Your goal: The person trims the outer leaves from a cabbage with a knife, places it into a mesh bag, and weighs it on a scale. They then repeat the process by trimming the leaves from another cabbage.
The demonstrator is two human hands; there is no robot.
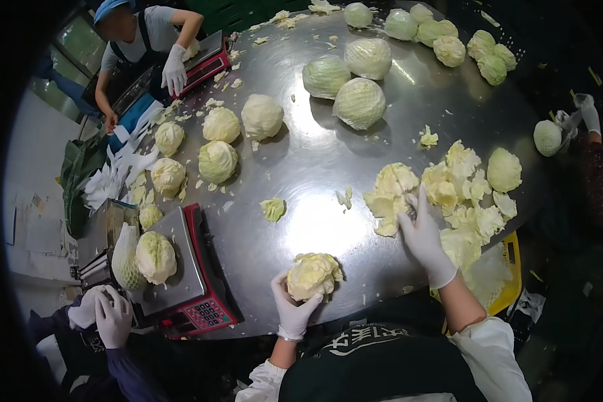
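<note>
My left hand [292, 309] is closed around the lower side of a pale, trimmed cabbage [313, 276] near the table's front edge. Its fingers and thumb curve about the head, whose top leaves look ragged. Farther right, my right hand [427, 242] reaches over the table against some loose cabbage leaves [386, 193]. The thumb and fingers bend toward each other, with a small greyish bit between them that I cannot make out. Both hands wear white gloves. A small leaf scrap [273, 209] lies beyond the held cabbage.
A leaf pile [472, 194] lies right, above a yellow crate [513, 268]. Wrapped cabbages [359, 104] and bare ones [262, 116] stand farther off. Left is a red scale [211, 295] with a cabbage [156, 258], beside a co-worker's gloved hands [112, 318]. Other people work at far left and right.
</note>
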